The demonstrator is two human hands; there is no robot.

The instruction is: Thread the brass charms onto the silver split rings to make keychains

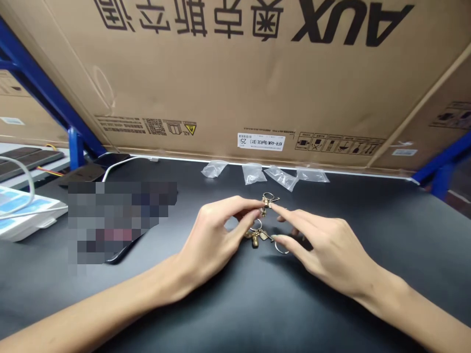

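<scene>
Several keychains with metal rings and small brass-coloured charms lie close together on a black table. My left hand [217, 228] has thumb and index closed at the charms of the far keychain [266, 202], whose ring points away from me. From the other side, the index fingertip of my right hand [327, 240] touches or nearly touches the same charms. Its fingers are apart, the thumb beside a silver ring [281, 248]. A nearer keychain [255, 240], with a gourd-shaped charm, lies between my hands. Part of another ring is hidden behind my right fingers.
Clear plastic bags [253, 173] lie along the back of the table [235, 304]. Behind them stands a large cardboard box [235, 83] between blue metal posts [76, 147]. At the left are a blurred-out dark object [121, 220], a white cable [117, 164] and a white-blue box [29, 215].
</scene>
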